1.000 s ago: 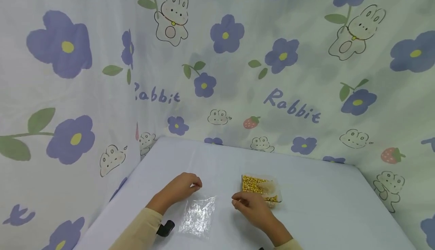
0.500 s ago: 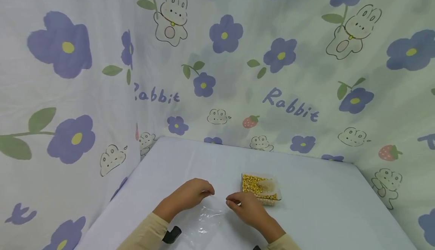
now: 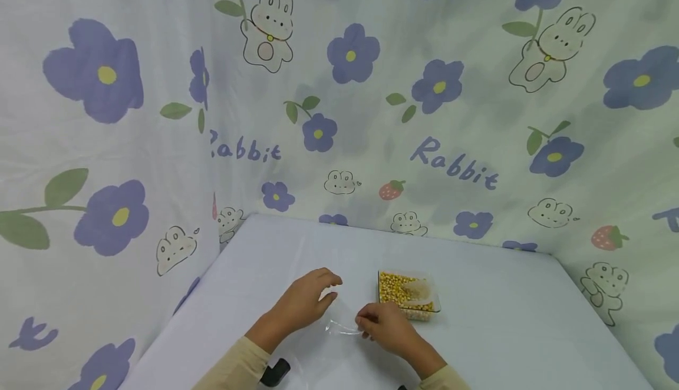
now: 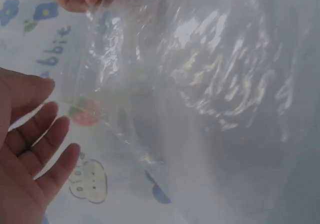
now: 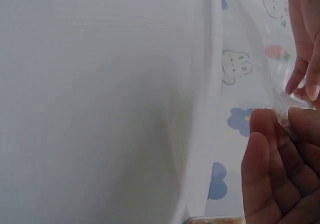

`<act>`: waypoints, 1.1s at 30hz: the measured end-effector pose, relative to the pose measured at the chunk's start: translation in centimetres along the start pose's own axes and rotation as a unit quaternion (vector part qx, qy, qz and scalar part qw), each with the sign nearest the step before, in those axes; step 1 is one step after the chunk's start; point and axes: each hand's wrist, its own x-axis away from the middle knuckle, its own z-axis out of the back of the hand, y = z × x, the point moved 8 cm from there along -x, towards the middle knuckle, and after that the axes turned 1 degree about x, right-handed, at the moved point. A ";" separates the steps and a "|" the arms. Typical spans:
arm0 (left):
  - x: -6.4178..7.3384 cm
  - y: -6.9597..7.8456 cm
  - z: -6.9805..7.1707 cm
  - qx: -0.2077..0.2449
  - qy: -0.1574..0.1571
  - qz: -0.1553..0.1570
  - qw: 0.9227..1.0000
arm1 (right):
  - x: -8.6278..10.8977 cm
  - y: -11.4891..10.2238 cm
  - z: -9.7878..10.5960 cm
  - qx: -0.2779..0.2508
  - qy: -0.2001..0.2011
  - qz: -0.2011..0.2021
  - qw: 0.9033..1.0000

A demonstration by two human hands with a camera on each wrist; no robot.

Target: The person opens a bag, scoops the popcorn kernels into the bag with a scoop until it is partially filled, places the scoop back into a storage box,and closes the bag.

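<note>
My right grip [image 3: 389,328] pinches the edge of a clear, thin plastic bag [image 4: 225,59], I think to hold it above the white desk [image 3: 493,301]. My left grip [image 3: 302,303], just beside it, spreads its fingers, holding nothing.

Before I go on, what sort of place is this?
Probably a makeshift indoor tabletop workspace: rabbit-print fabric hangs behind a white table, which holds a container of yellow kernels.

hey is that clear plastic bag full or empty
Empty: the left wrist view shows the clear bag creased and see-through with nothing visible inside, its edge pinched by the right hand.
</note>
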 end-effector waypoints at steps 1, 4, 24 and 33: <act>0.0 -0.1 0.2 -0.003 0.018 0.006 1.000 | 0.0 0.1 0.1 -0.014 0.007 -0.004 1.000; 0.1 -0.6 -0.1 0.003 0.023 0.045 0.999 | -0.1 0.7 0.4 -0.055 0.031 -0.015 0.998; 0.6 0.6 -4.4 0.233 -0.024 0.144 0.961 | -0.5 -0.1 0.3 -0.167 0.100 0.017 0.981; 0.5 0.6 -4.0 0.189 -0.016 0.119 0.975 | -0.6 -0.1 -0.2 -0.187 0.066 0.038 0.980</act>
